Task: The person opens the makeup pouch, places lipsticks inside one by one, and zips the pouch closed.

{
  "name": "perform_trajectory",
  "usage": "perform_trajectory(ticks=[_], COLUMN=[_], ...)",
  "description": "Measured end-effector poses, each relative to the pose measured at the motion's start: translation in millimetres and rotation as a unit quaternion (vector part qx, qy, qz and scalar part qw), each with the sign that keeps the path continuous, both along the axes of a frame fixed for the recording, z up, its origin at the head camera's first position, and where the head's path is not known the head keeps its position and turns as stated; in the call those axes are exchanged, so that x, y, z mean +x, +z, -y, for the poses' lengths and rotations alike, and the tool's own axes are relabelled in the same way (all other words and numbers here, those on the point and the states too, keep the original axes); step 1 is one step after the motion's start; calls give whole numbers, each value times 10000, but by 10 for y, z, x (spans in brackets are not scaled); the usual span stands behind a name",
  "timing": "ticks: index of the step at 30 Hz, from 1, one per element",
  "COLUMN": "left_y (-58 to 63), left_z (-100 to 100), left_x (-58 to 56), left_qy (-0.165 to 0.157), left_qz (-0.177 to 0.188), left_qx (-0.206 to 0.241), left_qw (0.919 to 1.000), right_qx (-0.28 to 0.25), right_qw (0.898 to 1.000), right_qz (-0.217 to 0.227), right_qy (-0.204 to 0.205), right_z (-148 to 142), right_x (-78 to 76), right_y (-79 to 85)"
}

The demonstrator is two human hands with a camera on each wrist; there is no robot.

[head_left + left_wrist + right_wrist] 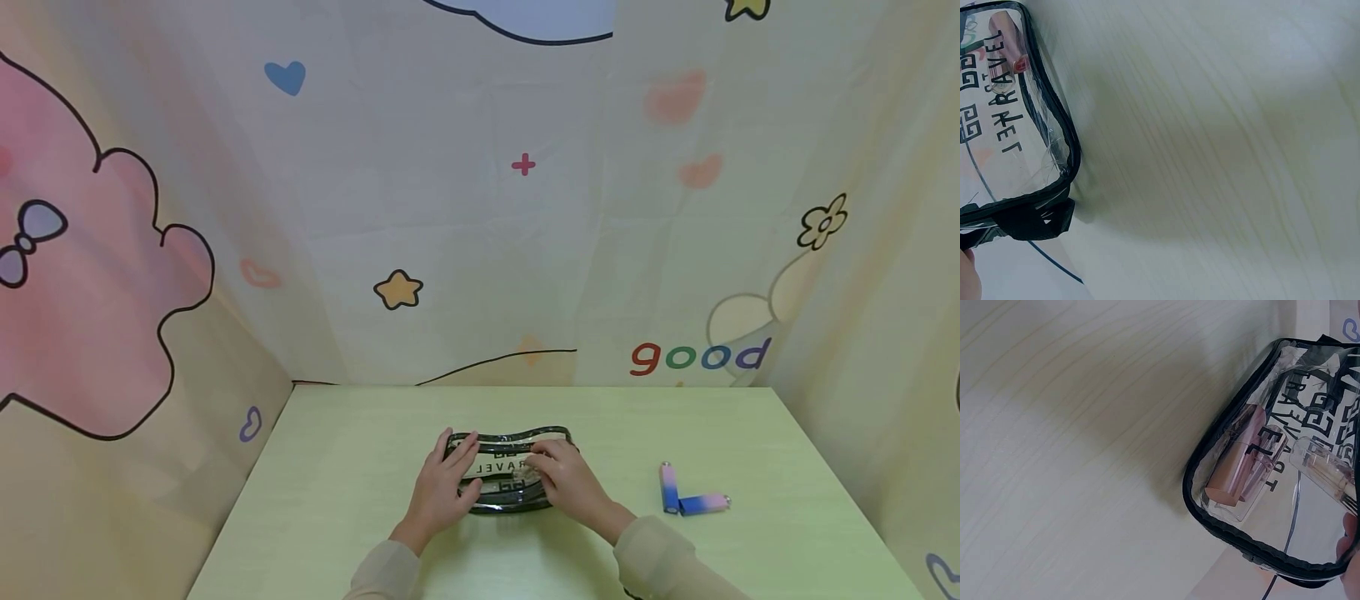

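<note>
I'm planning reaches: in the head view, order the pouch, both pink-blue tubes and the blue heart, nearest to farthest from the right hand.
1. Pouch: touching the right hand.
2. Left tube: to the hand's right.
3. Right tube: farther right.
4. Blue heart: upper left, on the backdrop.

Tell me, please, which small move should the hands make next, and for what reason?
Probably the right hand should ease the small clear case further down into the clear pouch. It seems to pinch the case at the pouch, the left hand rests on the pouch's other end, and a rose-coloured tube shows inside through the clear wall.
</note>
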State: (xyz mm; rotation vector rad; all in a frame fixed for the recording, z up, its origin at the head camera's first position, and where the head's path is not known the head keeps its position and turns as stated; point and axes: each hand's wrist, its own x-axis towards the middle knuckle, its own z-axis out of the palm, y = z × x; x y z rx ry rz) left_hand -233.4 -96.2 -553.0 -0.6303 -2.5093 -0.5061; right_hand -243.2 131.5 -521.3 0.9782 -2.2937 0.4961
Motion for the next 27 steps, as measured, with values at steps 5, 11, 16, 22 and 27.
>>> perform_trajectory(ticks=[5,11,16,22,27], left_y=[-23,15,37,28,25], left_z=[-1,-4,-6,-4,-3], left_x=[-6,10,19,20,14], left_qy=[6,-11,58,80,92], left_qz=[-322,75,377,432,471], left_qx=[-41,14,-28,-38,-93], left_qw=[9995,10000,9993,9990,9988], right_qx=[-17,-36,-5,78,133], right_qw=[10000,10000,10000,9999,9996], right_qz=[37,12,13,71,183], right_qy=[0,30,-6,-107,-158], right_z=[-3,-5,-1,-3,-4], right_x=[8,3,2,7,11], right_y=[1,-8,-12,-17,-20])
